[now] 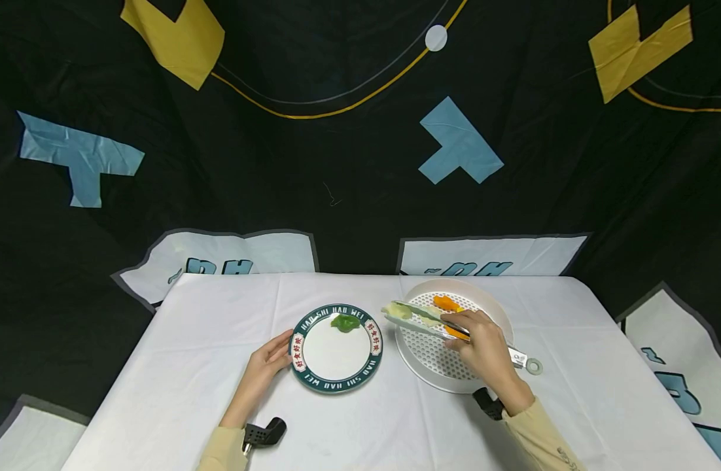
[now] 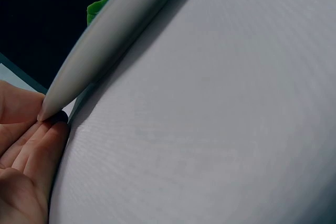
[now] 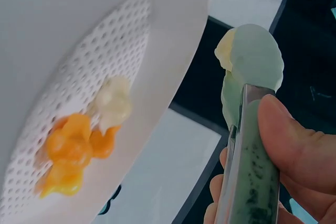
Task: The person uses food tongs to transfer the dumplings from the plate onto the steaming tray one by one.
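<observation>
Tongs above strainer, plate to their left

Perforated white round strainer basket point(image 1: 455, 366) lies under the right hand point(image 1: 487, 350), which clasps green-tipped metal tongs point(image 1: 431, 318) pinching a pale food piece point(image 1: 398, 310); their long axis points left toward the green-rimmed plate point(image 1: 335, 387), touched by the left hand's point(image 1: 266, 366) relaxed fingers

Tongs point(image 1: 431, 320): brushed metal arms, matt pale-green plastic tips. Strainer basket point(image 1: 496, 307): smooth white perforated plastic. Plate point(image 1: 335, 383): glossy ceramic. Surface point(image 1: 178, 366): matt white cloth.

My right hand point(image 1: 487, 347) hides the tongs' point(image 1: 431, 320) middle; the left wrist view crops the plate point(image 2: 105, 40) to a blurred rim.
</observation>
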Tool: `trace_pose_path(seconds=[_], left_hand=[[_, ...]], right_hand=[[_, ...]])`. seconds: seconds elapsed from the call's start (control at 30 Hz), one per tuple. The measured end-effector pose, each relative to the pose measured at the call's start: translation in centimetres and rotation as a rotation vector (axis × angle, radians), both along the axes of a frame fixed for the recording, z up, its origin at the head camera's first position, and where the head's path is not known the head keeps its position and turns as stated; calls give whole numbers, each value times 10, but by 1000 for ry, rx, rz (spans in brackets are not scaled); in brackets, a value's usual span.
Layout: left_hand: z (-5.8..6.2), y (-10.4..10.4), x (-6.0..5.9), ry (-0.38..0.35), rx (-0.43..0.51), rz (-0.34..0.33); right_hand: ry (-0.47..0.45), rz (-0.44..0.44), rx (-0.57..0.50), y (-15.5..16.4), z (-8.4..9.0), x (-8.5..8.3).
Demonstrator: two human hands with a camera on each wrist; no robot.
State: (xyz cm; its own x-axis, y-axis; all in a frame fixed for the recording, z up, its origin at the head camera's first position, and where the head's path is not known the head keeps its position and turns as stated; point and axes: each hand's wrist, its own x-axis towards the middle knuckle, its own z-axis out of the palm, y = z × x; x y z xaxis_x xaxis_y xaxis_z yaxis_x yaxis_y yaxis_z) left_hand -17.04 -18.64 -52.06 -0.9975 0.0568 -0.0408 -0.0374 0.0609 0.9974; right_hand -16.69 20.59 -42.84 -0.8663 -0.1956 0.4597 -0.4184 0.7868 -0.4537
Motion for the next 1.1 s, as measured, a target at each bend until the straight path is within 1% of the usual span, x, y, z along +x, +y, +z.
trace_pose_path(seconds=[0.33, 0.5, 0.8, 1.1], left_hand=[[1, 1, 0, 0, 38, -12], [1, 1, 0, 3, 20, 0], [0, 0, -1, 8, -10, 2], [0, 0, -1, -1, 16, 7]], right_hand=[[2, -42, 6, 20, -4, 6], [5, -51, 10, 29, -6, 10], [-18, -97, 23, 43, -12, 17], [-23, -108, 29, 49, -17, 19]])
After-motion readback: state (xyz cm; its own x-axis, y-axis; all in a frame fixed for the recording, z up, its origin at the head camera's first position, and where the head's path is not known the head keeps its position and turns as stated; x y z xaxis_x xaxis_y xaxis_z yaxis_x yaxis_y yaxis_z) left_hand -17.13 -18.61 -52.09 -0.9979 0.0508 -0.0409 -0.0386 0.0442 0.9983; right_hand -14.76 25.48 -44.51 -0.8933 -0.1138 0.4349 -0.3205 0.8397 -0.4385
